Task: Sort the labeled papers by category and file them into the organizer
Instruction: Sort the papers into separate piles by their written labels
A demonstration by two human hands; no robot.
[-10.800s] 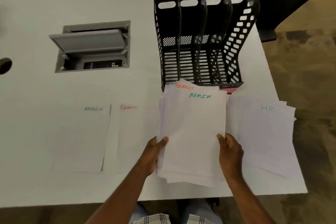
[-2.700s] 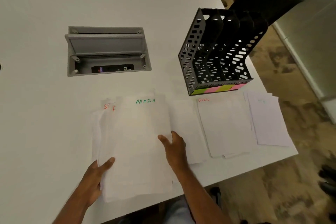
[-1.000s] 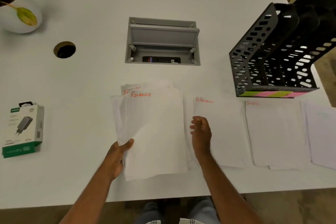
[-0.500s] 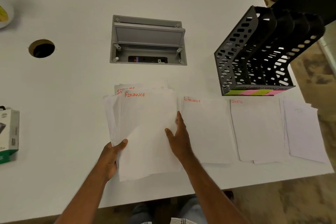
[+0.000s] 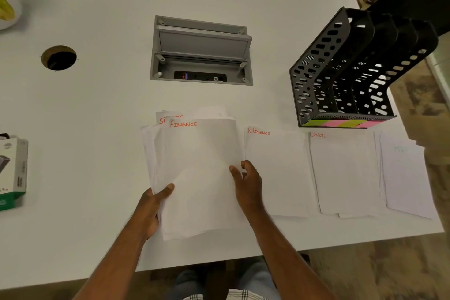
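Near the front edge of the white table [image 5: 97, 109], the left hand [image 5: 151, 204] grips the unsorted paper stack [image 5: 194, 178] with its thumb clamped on top, the right hand [image 5: 248, 185] pinches the top FINANCE sheet [image 5: 207, 143] at its right edge, and the black organizer [image 5: 353, 75] stands by the right edge.

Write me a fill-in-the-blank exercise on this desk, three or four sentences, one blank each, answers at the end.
1. The top sheet of the stack gripped by the left hand is labeled ____.
2. The pile directly in front of the black organizer is labeled ____.
3. The right hand pinches the stack's ____ edge.
4. The compartments of the organizer hold ____ papers.

Missing words: FINANCE; SPORTS; right; no
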